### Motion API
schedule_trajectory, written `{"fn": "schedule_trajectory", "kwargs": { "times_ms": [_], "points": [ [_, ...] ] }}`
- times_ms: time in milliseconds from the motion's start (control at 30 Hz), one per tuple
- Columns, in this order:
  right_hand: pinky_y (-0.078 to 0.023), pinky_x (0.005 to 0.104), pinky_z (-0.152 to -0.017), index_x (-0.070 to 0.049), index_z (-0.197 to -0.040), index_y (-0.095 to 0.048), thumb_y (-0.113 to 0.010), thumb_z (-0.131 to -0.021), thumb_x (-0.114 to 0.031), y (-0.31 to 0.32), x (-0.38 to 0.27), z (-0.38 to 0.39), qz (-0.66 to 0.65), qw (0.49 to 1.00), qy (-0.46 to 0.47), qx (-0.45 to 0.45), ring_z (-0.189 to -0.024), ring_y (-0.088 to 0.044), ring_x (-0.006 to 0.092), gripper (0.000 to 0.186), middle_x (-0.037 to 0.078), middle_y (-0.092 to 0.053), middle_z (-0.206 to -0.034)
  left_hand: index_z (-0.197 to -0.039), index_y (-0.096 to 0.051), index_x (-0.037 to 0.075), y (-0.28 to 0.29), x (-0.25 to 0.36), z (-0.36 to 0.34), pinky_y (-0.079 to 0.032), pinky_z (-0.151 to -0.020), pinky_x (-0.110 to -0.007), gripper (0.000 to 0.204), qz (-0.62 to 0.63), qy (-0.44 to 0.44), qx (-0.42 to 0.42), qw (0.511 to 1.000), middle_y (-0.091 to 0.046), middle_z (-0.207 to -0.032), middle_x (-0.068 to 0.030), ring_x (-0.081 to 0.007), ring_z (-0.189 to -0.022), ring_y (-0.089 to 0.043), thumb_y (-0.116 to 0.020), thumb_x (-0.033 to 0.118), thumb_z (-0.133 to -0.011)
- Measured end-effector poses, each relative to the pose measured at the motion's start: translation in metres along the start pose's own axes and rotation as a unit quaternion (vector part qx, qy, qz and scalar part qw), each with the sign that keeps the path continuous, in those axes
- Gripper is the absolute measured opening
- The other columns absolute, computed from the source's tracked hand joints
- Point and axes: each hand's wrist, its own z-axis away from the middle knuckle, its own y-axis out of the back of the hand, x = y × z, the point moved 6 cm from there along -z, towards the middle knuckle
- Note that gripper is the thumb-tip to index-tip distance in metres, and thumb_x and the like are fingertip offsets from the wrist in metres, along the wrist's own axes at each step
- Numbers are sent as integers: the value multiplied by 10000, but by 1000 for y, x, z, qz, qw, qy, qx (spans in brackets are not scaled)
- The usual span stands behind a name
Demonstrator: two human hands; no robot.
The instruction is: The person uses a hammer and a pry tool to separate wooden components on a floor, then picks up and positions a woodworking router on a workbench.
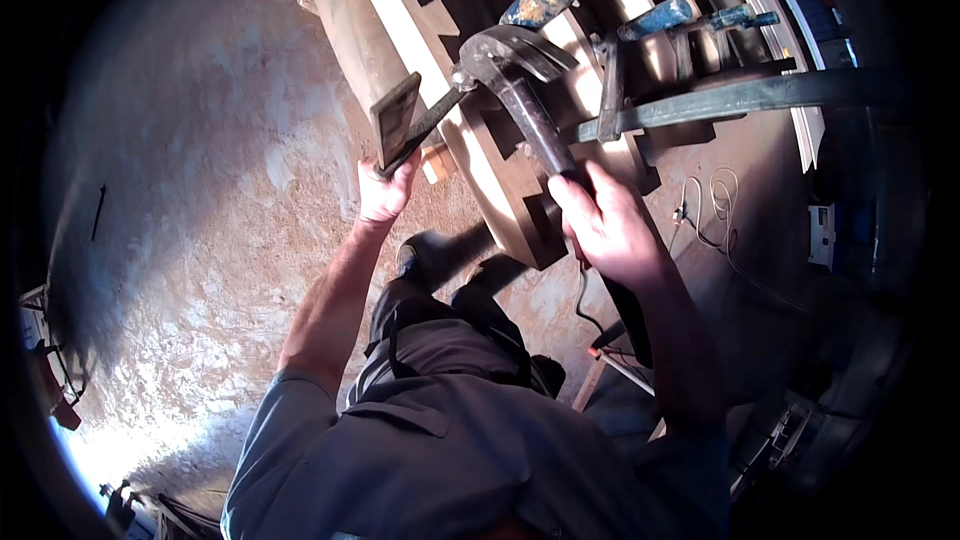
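"What's the right hand (612, 230) got?"
"The hammer (532, 120), fingers wrapped round its handle."
"And the left hand (386, 196)?"
"Grasping the clamp (426, 130) by its lower end."
"Where's the hammer's head?"
"Above the notched beams (482, 178); can't tell if it touches the clamp."
"Further out?"
"A green bar (740, 95), right, and a cord (731, 230) on the floor (240, 140)."

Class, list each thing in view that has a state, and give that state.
Claw hammer: gripped in the right hand.
Dark metal tool: tilted, lower end in the left hand.
Notched beams: lying side by side.
Grey-green bar: lying across the beams.
Light cable: lying in loose loops.
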Motion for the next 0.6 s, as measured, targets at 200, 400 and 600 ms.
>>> {"fn": "schedule_trajectory", "kwargs": {
  "times_ms": [200,400,600],
  "points": [
    [-497,397,-670,31,-1001,-581,-617,-909,-261,-4,-4,16,-91,990,86,58,-755,-637,321,308,194,-634,-826,-914,-636,-44,0,-13,-4,-453,-640,-248,512,-10,22,-28,999,-621,-764,-22,-102,-702,-564,-689,461,-849],
    [-482,419,-651,2,-975,-592,-541,-953,-366,0,0,-11,6,1000,-13,-15,-758,-651,359,372,207,-639,-781,-945,-625,-55,1,-2,-13,-458,-659,-251,503,-22,23,-17,999,-616,-769,-31,-116,-726,-573,-674,440,-869],
    [-498,408,-693,18,-997,-585,-611,-917,-281,-2,-4,11,-66,993,86,54,-765,-652,370,310,210,-648,-811,-836,-595,-17,-4,5,-3,-427,-613,-267,485,-16,5,1,1000,-565,-734,-3,-105,-683,-520,-625,463,-897]
  ]
}}
